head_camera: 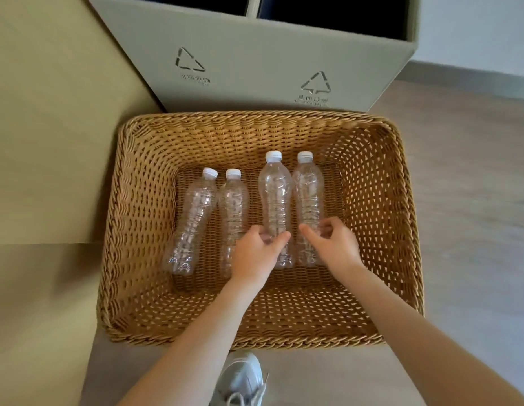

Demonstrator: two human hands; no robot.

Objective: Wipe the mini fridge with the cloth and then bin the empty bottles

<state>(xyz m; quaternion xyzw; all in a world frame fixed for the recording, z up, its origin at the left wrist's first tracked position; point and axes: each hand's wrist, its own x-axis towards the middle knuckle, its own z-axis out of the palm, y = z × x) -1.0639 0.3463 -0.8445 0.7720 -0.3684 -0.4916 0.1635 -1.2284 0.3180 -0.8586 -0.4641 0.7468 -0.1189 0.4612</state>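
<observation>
Several empty clear plastic bottles with white caps lie side by side in a wicker basket (pixel 372 177) on the floor. My left hand (pixel 254 253) curls around the lower part of the third bottle from the left (pixel 274 189). My right hand (pixel 335 244) closes around the lower part of the rightmost bottle (pixel 307 189). The two left bottles (pixel 196 212) (pixel 233 206) lie untouched. Behind the basket stands a grey two-compartment recycling bin (pixel 254 63) with dark openings on top. No fridge or cloth is in view.
A beige cabinet side or wall (pixel 49 142) borders the basket on the left. Light wood-look floor (pixel 474 200) lies to the right. My grey shoe (pixel 243 379) is just in front of the basket's near rim.
</observation>
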